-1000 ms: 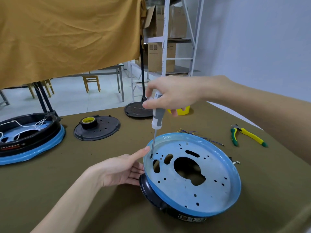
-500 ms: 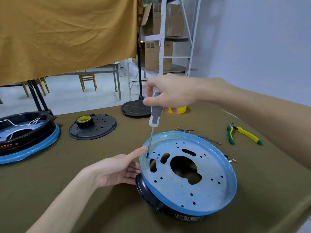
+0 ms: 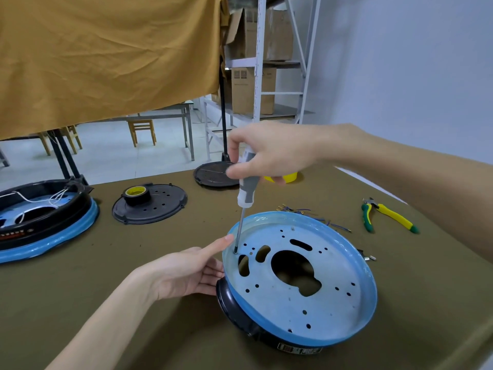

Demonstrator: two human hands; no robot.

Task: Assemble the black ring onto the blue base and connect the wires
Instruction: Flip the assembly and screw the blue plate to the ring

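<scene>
The blue base, a round metal plate with many holes and a blue rim, lies tilted on top of the black ring, which shows beneath its near-left edge. My right hand grips the grey-and-white handle of a screwdriver held almost upright, its tip set in a hole at the plate's left side. My left hand rests against the left edge of the assembly, thumb lying along the blue rim beside the screwdriver tip. Loose blue wires with terminals lie just behind the base.
A second blue-rimmed base with black ring and white wires sits at the far left. A black disc carries a tape roll. Another black disc and a yellow object lie behind. Yellow-green pliers lie right.
The view has shifted a little. Both hands and the screwdriver keep the same hold at the same hole; no clear turn of the handle is visible.
</scene>
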